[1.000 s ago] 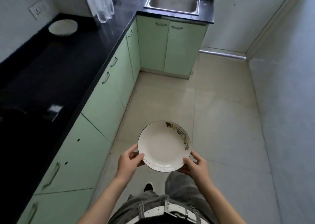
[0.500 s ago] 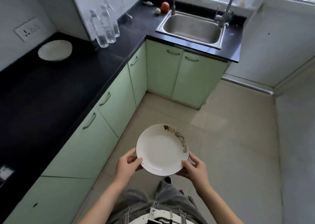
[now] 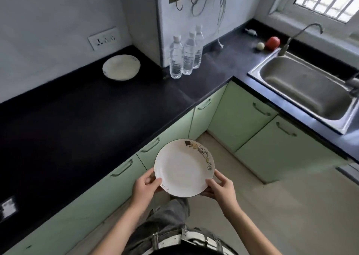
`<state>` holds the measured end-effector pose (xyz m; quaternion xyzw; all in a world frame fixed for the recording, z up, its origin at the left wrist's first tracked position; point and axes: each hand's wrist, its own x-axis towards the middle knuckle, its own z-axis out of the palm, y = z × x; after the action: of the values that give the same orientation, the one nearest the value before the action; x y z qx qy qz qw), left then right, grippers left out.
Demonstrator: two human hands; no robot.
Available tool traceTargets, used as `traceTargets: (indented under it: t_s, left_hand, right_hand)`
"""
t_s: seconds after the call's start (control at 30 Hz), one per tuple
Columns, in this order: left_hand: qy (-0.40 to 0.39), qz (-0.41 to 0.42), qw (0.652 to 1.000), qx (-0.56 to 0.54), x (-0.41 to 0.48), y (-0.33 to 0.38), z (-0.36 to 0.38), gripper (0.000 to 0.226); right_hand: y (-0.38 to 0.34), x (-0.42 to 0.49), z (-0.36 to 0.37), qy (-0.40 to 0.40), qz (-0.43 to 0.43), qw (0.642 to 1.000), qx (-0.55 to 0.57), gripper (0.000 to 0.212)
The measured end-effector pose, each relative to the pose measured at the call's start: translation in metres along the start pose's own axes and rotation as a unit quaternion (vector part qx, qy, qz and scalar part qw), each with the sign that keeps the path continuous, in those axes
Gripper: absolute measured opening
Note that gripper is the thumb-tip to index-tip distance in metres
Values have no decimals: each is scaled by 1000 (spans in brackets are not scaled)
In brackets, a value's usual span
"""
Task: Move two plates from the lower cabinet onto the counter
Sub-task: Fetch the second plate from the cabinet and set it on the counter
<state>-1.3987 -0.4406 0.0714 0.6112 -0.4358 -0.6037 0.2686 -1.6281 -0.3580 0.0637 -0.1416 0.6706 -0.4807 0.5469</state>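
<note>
Head view: both hands held one white plate (image 3: 182, 169) with a patterned band on its right rim, roughly level, out over the floor in front of the green lower cabinets (image 3: 252, 126), not on the counter. Left hand (image 3: 144, 186) gripped the plate's lower-left edge, thumb on top of the rim, fingers underneath. Right hand (image 3: 221, 186) gripped the lower-right edge the same way, thumb on the rim. A second white plate (image 3: 121, 67) sat flat on the black counter (image 3: 77, 115) near the back wall, below a wall socket (image 3: 104, 38), well apart from the held plate. Three clear water bottles (image 3: 185, 53) stood upright in a row at the counter corner, right of that plate. Steel sink (image 3: 308, 91) with a curved tap (image 3: 299, 39) was at right; a red round item (image 3: 273, 42) and a small pale ball (image 3: 260, 45) lay just beside the tap. All cabinet doors in view were shut.
</note>
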Motion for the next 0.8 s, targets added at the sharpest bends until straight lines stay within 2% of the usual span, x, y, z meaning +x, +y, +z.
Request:
traceTargets:
  t_s: [0.2, 0.37, 0.57, 0.8]
  left_hand:
    - [60, 34, 997, -36, 80, 59, -21, 54]
    - [129, 16, 986, -103, 124, 81, -41, 48]
    - [226, -10, 950, -215, 163, 92, -67, 56]
    - [332, -18, 906, -261, 231, 103, -129, 58]
  right_hand:
    - [-86, 90, 57, -64, -17, 997, -49, 57]
    - [-145, 147, 109, -136, -28, 985, -101, 54]
    - [-186, 215, 182, -247, -41, 951, -178, 46]
    - [-205, 297, 299, -356, -5, 916, -185, 46]
